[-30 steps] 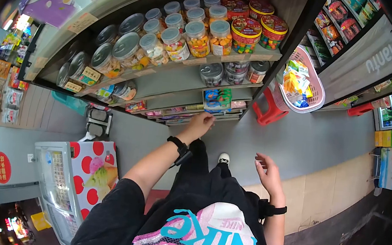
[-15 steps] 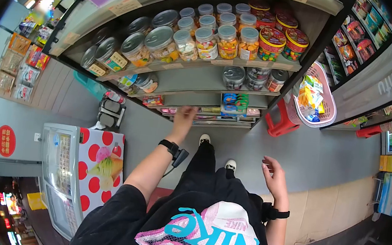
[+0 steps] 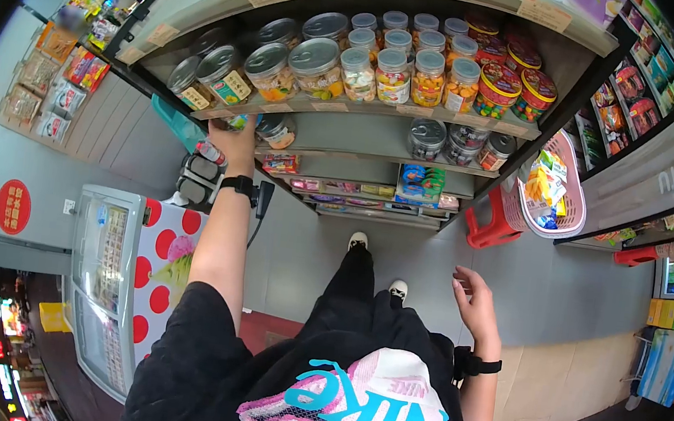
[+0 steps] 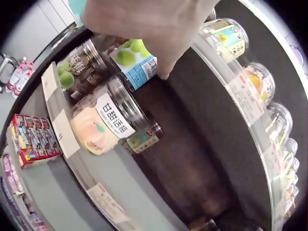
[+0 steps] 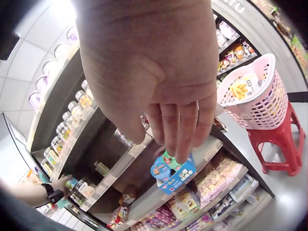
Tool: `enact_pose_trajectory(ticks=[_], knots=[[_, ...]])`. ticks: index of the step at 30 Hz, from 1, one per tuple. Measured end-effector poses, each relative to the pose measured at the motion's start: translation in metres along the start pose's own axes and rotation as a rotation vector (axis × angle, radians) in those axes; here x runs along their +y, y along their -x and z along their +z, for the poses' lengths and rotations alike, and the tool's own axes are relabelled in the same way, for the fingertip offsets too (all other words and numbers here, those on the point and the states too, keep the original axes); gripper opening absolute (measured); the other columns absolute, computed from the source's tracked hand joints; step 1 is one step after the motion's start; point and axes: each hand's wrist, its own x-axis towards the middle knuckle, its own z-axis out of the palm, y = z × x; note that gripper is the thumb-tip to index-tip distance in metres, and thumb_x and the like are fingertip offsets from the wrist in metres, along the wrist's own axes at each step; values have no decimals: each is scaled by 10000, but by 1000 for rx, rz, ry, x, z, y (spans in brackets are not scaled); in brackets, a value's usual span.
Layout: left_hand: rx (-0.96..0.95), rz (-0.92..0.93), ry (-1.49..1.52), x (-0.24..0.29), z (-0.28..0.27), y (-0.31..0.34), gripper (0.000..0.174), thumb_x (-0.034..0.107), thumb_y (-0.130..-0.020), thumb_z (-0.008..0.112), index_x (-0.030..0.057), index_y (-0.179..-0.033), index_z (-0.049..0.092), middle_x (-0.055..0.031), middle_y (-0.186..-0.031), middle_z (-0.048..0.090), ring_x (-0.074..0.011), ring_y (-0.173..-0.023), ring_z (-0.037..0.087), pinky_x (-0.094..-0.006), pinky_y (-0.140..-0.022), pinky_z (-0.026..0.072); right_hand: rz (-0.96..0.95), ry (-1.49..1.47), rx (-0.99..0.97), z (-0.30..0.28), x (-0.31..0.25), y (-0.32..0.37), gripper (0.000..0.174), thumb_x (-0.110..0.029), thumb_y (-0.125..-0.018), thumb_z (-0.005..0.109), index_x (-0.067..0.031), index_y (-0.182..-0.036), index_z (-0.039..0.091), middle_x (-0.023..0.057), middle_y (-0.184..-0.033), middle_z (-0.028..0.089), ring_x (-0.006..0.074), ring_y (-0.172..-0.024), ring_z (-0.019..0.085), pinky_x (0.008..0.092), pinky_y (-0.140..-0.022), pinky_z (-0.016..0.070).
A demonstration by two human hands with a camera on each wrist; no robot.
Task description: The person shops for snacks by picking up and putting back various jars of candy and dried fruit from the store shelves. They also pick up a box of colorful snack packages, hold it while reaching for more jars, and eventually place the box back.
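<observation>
My left hand (image 3: 234,149) reaches into the second shelf at its left end and grips a jar (image 4: 132,65) with a blue-and-white label showing green fruit. In the left wrist view the back of the hand covers the jar's upper part, and one fingertip comes down along its side. Beside it stand a brown-labelled jar (image 4: 82,70) and a clear-lidded jar with a peach picture (image 4: 103,122). My right hand (image 3: 474,301) hangs in front of my body with relaxed fingers, holding nothing; its palm fills the top of the right wrist view.
Rows of snack jars (image 3: 360,76) line the shelf above, close over my left hand. At right a pink basket (image 3: 574,206) with packets sits on a red stool (image 3: 486,219). A chest freezer (image 3: 98,300) stands at left. A blue-and-green display box (image 3: 421,185) is lower on the shelving.
My left hand has moved left from the middle of the lower shelves to the jars and taken hold of one. The head view has swung left. My right hand stays about the same.
</observation>
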Motion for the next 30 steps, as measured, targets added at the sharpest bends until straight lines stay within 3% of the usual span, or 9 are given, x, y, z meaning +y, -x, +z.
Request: enact_pose_trajectory(ticks=[2,6,12,15,21,24,25,27,30], knots=[[19,-213,-125,-10,4,-4,901,205,-736,900,-86,-1397,361,-191,-1382,511,-275,-1253,513,-353,-1087,371,-6,9,-5,-1,-3,0,313,-121,-964,631,2,-1250,605,147,-1095,715,231,-936,691,330,-844,538],[10,-222,-168,-21,10,-6,832,222,-747,887,-77,-1360,412,-178,-1319,564,-272,-1211,545,-359,-1062,397,35,5,-18,-3,-1,2,329,-126,-950,640,10,-1248,608,179,-1131,701,275,-977,697,367,-868,546],[-47,-109,-242,38,26,31,726,274,-645,891,-40,-1208,558,-200,-1181,653,-320,-1125,617,-409,-977,449,33,18,-7,-4,3,1,334,-134,-953,640,13,-1251,606,180,-1126,702,276,-962,699,367,-859,548],[-108,20,-344,31,40,47,698,341,-641,898,-28,-1138,574,-195,-1079,646,-364,-1035,605,-450,-942,435,39,24,-14,-4,2,0,336,-135,-954,638,15,-1253,605,180,-1126,702,278,-956,699,366,-855,549],[-253,364,-498,52,55,95,840,417,-676,885,-76,-1253,524,-203,-1120,611,-368,-1100,561,-444,-990,390,40,15,-19,-2,-1,-2,332,-126,-954,637,16,-1252,604,176,-1120,703,271,-947,699,361,-847,550],[-307,363,-470,52,62,108,879,382,-690,890,-90,-1307,478,-212,-1157,611,-359,-1106,582,-430,-973,425,44,13,-16,-2,1,-2,330,-120,-953,638,17,-1252,604,174,-1120,703,266,-946,699,361,-846,551],[-309,362,-469,44,65,109,879,382,-690,890,-90,-1307,478,-212,-1157,611,-359,-1106,582,-430,-973,425,42,13,-16,-2,1,-2,331,-118,-953,639,17,-1253,604,174,-1121,703,264,-946,698,362,-847,551],[-363,118,-234,22,75,108,886,324,-696,889,-52,-1362,443,-222,-1284,552,-390,-1235,471,-486,-1060,325,51,10,-18,-2,0,-1,331,-118,-952,640,16,-1253,604,175,-1122,703,263,-947,698,362,-847,551],[-379,-26,-200,9,77,108,910,322,-686,900,-57,-1372,437,-227,-1297,550,-392,-1239,475,-474,-1041,375,62,2,-19,-1,3,0,333,-120,-953,640,16,-1254,605,177,-1123,703,263,-948,698,363,-849,550]])
